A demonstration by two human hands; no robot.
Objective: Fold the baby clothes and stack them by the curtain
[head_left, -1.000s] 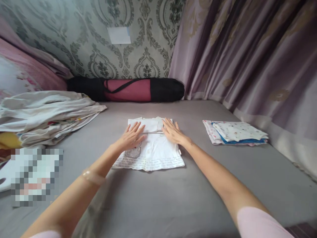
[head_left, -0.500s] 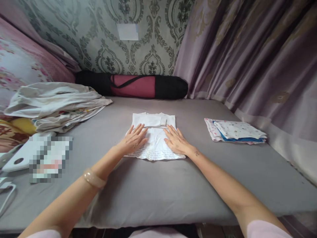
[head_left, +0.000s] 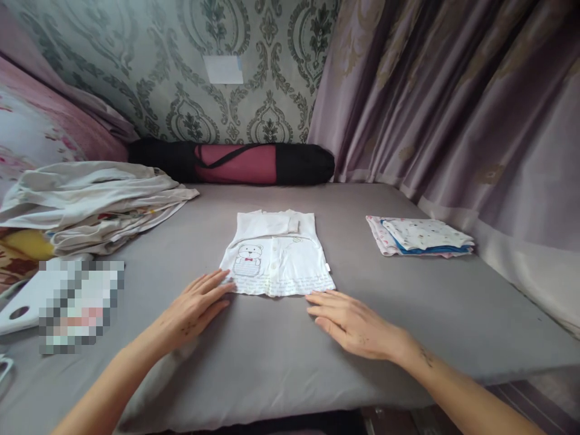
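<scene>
A small white baby shirt [head_left: 292, 260] lies flat on the grey sheet, its sleeves folded across the chest. A bear print shows on its left half, with lines of writing along the bottom hem. My left hand [head_left: 199, 305] is at the lower left corner, fingers stretched out and their tips at the hem. At the lower right corner is my right hand [head_left: 351, 320], fingers extended and tips touching or just beside the edge. Neither hand grasps anything.
A folded stack of cloths [head_left: 426, 235] lies to the right. Crumpled pale clothes [head_left: 95, 199] are heaped at the left, near a white board-like item [head_left: 38, 296] and a blurred-out object. A black and maroon roll bag [head_left: 235, 163] lies along the wall beside the curtain [head_left: 385, 103].
Both hands have slid from the shirt's middle down toward me, to its bottom corners, uncovering the bear print. The view has shifted slightly.
</scene>
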